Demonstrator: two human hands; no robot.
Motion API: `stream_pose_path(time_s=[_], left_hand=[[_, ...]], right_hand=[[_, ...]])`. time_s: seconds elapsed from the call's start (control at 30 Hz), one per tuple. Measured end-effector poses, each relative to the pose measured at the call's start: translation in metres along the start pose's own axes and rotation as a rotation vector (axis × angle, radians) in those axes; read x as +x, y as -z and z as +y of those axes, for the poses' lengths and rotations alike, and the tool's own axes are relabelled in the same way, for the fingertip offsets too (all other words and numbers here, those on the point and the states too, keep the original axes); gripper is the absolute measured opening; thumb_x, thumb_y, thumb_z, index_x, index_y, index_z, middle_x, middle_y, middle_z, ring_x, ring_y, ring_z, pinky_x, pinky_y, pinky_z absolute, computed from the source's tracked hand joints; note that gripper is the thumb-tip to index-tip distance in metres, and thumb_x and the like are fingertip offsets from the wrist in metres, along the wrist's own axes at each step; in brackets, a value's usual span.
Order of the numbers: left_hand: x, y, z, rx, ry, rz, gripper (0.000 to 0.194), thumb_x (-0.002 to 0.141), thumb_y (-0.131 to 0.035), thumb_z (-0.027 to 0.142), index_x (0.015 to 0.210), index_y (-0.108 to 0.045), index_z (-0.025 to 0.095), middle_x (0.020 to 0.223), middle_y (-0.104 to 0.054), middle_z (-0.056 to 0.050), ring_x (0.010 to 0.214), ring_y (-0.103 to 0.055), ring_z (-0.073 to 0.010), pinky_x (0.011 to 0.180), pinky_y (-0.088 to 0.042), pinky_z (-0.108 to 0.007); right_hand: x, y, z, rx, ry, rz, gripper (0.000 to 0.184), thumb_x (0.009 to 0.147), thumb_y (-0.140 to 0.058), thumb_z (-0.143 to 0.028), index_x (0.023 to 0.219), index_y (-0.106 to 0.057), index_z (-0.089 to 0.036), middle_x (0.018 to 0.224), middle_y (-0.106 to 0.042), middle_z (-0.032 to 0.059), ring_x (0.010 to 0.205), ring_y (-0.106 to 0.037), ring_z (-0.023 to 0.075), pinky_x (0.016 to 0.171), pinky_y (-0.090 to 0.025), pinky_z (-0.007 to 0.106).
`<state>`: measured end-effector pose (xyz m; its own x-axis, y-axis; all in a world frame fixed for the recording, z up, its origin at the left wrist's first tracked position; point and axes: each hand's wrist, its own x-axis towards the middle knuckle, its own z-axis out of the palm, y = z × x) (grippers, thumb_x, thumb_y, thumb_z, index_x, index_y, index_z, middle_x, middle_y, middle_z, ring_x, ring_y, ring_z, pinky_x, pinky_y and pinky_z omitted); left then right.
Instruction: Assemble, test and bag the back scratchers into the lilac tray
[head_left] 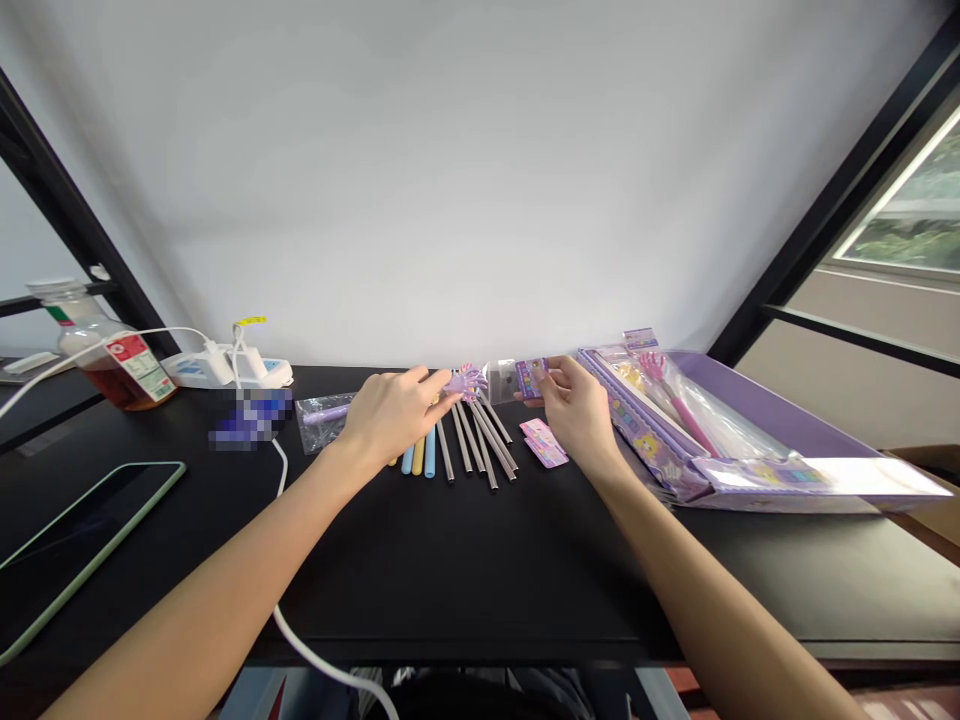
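Observation:
My left hand (394,412) is closed in a pinch on a purple toy with small spread fingers (466,381), held just above a row of grey and pastel pencils (465,450) on the black desk (465,580). My right hand (577,410) grips a small clear packet with a purple card (525,378) at the back of the desk. Pink and purple erasers (545,443) lie beside my right wrist. A clear bag with a purple pen (322,415) sits left of my left hand.
An open purple stationery box (750,440) with a pink wand fills the right side. At the left are a tablet (67,550), a bottle of brown drink (112,350), a white power strip (225,368) and a white cable (300,630) running off the front edge.

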<state>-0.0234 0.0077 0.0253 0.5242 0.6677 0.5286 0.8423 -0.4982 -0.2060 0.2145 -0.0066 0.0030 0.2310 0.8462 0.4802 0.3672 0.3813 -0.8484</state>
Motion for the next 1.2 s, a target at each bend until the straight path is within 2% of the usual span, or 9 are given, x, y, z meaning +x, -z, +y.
stream_pose_path(time_s=[0.17,0.3,0.47,0.6,0.8,0.93,1.0,1.1,1.2], left_hand=[[0.000,0.000,0.001,0.006,0.000,0.007,0.041,0.103,-0.039,0.050,0.112,-0.069,0.022,0.081,-0.067,-0.005,0.065,-0.065,-0.0209,0.051,-0.033,-0.030],[0.000,0.001,0.002,0.008,0.006,0.010,0.041,0.103,-0.040,0.049,0.112,-0.069,0.022,0.081,-0.067,-0.005,0.064,-0.064,-0.0203,0.051,-0.033,-0.029],[0.000,0.001,0.001,0.002,0.000,0.004,0.041,0.103,-0.040,0.049,0.111,-0.069,0.022,0.082,-0.068,-0.005,0.063,-0.064,-0.0199,0.051,-0.033,-0.029],[0.000,0.001,-0.001,-0.004,0.001,0.013,0.042,0.103,-0.040,0.049,0.110,-0.070,0.021,0.081,-0.068,-0.006,0.061,-0.062,-0.0194,0.050,-0.034,-0.029],[0.000,0.002,0.000,-0.011,0.004,-0.004,0.043,0.103,-0.039,0.050,0.112,-0.069,0.021,0.082,-0.068,-0.006,0.061,-0.062,-0.0194,0.052,-0.036,-0.029],[0.000,0.003,-0.001,-0.013,0.007,-0.004,0.041,0.103,-0.040,0.049,0.111,-0.069,0.021,0.082,-0.068,-0.006,0.062,-0.063,-0.0193,0.052,-0.034,-0.028],[0.000,0.003,-0.001,-0.015,0.006,-0.004,0.041,0.103,-0.041,0.049,0.110,-0.069,0.021,0.082,-0.068,-0.006,0.062,-0.063,-0.0191,0.051,-0.034,-0.028],[0.000,0.003,-0.002,-0.020,0.006,-0.001,0.041,0.103,-0.040,0.050,0.109,-0.069,0.021,0.082,-0.068,-0.005,0.062,-0.063,-0.0192,0.051,-0.033,-0.028],[0.000,0.002,-0.002,-0.021,0.003,-0.002,0.042,0.103,-0.039,0.050,0.109,-0.070,0.021,0.081,-0.068,-0.005,0.061,-0.062,-0.0191,0.051,-0.033,-0.029]], right_hand=[[-0.009,-0.010,-0.003,-0.086,-0.005,0.090,0.025,0.092,-0.053,-0.048,0.094,-0.053,-0.023,0.080,-0.070,0.0067,0.064,-0.072,0.0225,0.057,-0.055,0.031],[-0.011,-0.014,-0.003,0.004,-0.055,0.117,0.023,0.090,-0.058,-0.045,0.092,-0.051,-0.023,0.078,-0.067,0.0030,0.063,-0.069,0.0192,0.054,-0.052,0.028],[-0.004,-0.010,0.002,0.062,-0.045,0.089,0.030,0.083,-0.066,-0.050,0.086,-0.053,-0.023,0.073,-0.062,0.0010,0.065,-0.063,0.0172,0.054,-0.053,0.027],[0.002,-0.001,0.002,0.013,-0.017,0.023,0.034,0.082,-0.067,-0.053,0.089,-0.058,-0.021,0.080,-0.066,0.0041,0.065,-0.064,0.0177,0.054,-0.053,0.029],[0.004,0.008,-0.004,-0.096,0.049,0.007,0.035,0.079,-0.071,-0.052,0.089,-0.060,-0.020,0.067,-0.068,0.0022,0.064,-0.062,0.0181,0.062,-0.050,0.030],[0.005,0.012,-0.006,-0.069,0.036,-0.020,0.040,0.076,-0.074,-0.055,0.087,-0.061,-0.019,0.065,-0.067,0.0012,0.062,-0.059,0.0164,0.060,-0.046,0.029],[0.005,0.013,-0.006,-0.028,0.020,-0.049,0.042,0.074,-0.075,-0.056,0.089,-0.062,-0.019,0.064,-0.066,0.0005,0.062,-0.060,0.0167,0.061,-0.048,0.029],[0.006,0.014,-0.006,0.006,0.003,-0.057,0.044,0.075,-0.074,-0.057,0.094,-0.062,-0.019,0.070,-0.069,0.0028,0.068,-0.064,0.0192,0.064,-0.052,0.031],[0.005,0.014,-0.007,-0.054,0.028,-0.034,0.039,0.079,-0.070,-0.055,0.094,-0.061,-0.020,0.071,-0.069,0.0032,0.066,-0.065,0.0191,0.060,-0.051,0.030]])
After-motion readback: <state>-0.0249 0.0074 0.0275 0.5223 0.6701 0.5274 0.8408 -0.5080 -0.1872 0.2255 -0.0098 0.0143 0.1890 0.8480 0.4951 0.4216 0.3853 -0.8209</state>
